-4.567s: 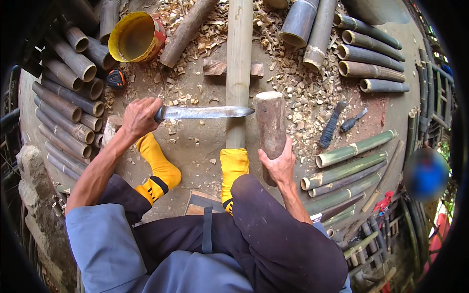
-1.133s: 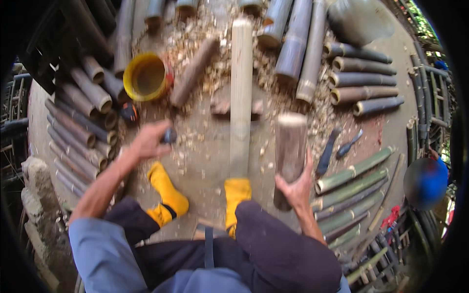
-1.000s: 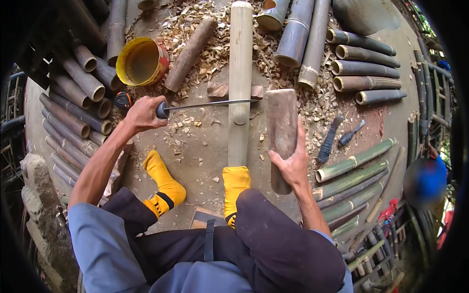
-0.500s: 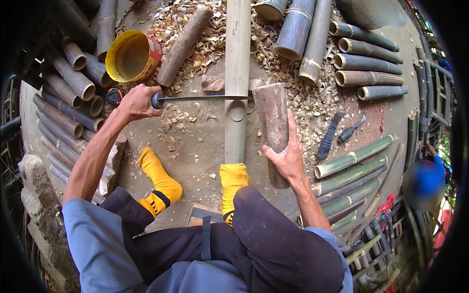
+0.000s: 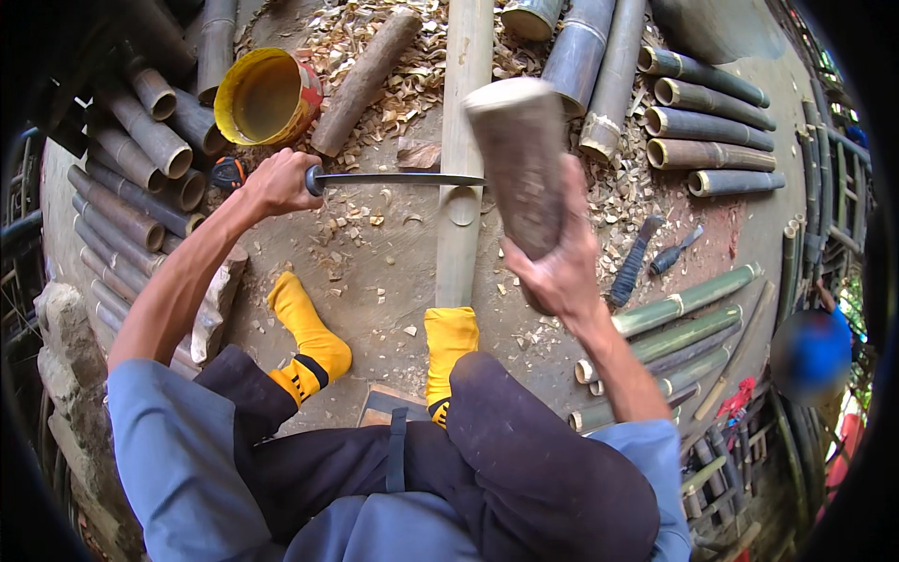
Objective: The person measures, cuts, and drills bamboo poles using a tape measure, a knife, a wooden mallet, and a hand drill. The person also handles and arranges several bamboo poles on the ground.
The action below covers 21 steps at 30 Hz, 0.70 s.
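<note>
My left hand (image 5: 284,184) is closed round the dark handle of a long knife (image 5: 393,178), its blade lying crosswise on a pale bamboo pole (image 5: 459,248). The blade rests just above a round mark on the pole. In my right hand (image 5: 565,253) is a thick wooden mallet (image 5: 520,155), raised over the ground right of the pole and blurred by motion. Its broad end overlaps the pole in view and hides the knife tip. My foot in a yellow sock (image 5: 451,347) is against the near end of the pole.
A yellow bucket of murky liquid (image 5: 262,98) and a wooden log (image 5: 365,82) stand beyond my left hand. Wood shavings (image 5: 398,84) litter the ground. Bamboo tubes (image 5: 712,155) lie stacked on both sides. Two dark-handled tools (image 5: 637,258) lie at right, and a person in blue (image 5: 813,356) is farther right.
The mallet has lifted and swung toward the pole, with my right hand rising. The knife stays across the pole, and the whole view has shifted slightly.
</note>
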### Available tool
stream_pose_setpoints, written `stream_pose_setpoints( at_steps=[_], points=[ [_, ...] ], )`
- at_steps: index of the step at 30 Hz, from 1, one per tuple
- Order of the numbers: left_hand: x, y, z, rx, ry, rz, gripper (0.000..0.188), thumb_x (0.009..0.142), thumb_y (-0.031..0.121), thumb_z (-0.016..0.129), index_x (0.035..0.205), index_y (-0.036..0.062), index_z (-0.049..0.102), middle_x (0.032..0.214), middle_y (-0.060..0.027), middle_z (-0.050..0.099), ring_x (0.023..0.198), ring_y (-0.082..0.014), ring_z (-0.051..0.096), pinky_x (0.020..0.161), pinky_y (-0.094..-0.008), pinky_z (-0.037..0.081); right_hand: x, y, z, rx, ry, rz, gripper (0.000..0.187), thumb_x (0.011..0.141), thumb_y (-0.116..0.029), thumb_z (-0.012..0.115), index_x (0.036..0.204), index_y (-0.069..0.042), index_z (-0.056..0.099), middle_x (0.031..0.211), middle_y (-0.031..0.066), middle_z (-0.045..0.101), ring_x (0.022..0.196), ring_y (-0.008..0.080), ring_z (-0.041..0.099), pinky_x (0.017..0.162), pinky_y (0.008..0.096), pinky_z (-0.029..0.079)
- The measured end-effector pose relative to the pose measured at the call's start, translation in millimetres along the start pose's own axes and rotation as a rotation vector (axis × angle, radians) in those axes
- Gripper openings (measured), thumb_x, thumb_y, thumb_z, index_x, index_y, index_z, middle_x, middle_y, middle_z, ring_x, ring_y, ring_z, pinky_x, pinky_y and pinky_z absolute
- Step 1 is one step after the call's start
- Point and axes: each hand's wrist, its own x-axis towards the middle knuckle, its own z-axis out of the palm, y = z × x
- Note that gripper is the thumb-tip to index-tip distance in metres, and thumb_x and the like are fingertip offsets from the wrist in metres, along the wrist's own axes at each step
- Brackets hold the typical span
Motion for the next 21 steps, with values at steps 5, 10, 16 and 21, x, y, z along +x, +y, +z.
stream_pose_setpoints(
  at_steps=[5,10,16,21],
  points=[
    [9.6,-12.5,3.8,-0.069,-0.073,0.054,0.029,0.057,0.023,0.070,0.070,-0.0013,0.059,0.061,-0.0144,0.059,0.059,-0.0289,0.060,0.060,-0.0385,0.048,62.4,-5.9,-22.1,-0.165,-0.419,0.095,0.096,0.065,-0.020,0.072,0.147,-0.019,0.021,0.130,0.0259,0.047,0.106,0.0407,0.057,0.099,0.0446,0.045],
    [5.4,-14.5,3.1,-0.098,-0.116,0.027,0.031,0.057,0.022,0.070,0.071,-0.0022,0.060,0.064,-0.0155,0.061,0.062,-0.0293,0.061,0.063,-0.0392,0.048,86.0,-42.9,-21.2,0.052,0.213,-0.271,0.096,0.068,-0.021,0.076,0.146,-0.010,0.021,0.131,0.0203,0.044,0.118,0.0279,0.048,0.098,0.0393,0.042],
    [14.8,-20.4,7.8,-0.118,-0.136,0.121,0.028,0.057,0.022,0.070,0.066,-0.0028,0.059,0.058,-0.0154,0.058,0.054,-0.0281,0.058,0.055,-0.0387,0.046,90.2,-6.7,-19.4,-0.204,-0.826,0.327,0.091,0.063,-0.026,0.069,0.144,-0.016,0.029,0.141,0.0202,0.039,0.124,0.0364,0.045,0.106,0.0388,0.038],
    [10.7,-20.6,9.1,-0.145,-0.180,0.068,0.029,0.057,0.022,0.070,0.067,-0.0035,0.058,0.058,-0.0152,0.058,0.055,-0.0287,0.059,0.056,-0.0391,0.047,115.9,-52.0,-31.6,0.150,0.064,-0.128,0.090,0.066,-0.028,0.074,0.141,-0.004,0.029,0.131,0.0241,0.044,0.114,0.0317,0.051,0.101,0.0368,0.041]
  ],
)
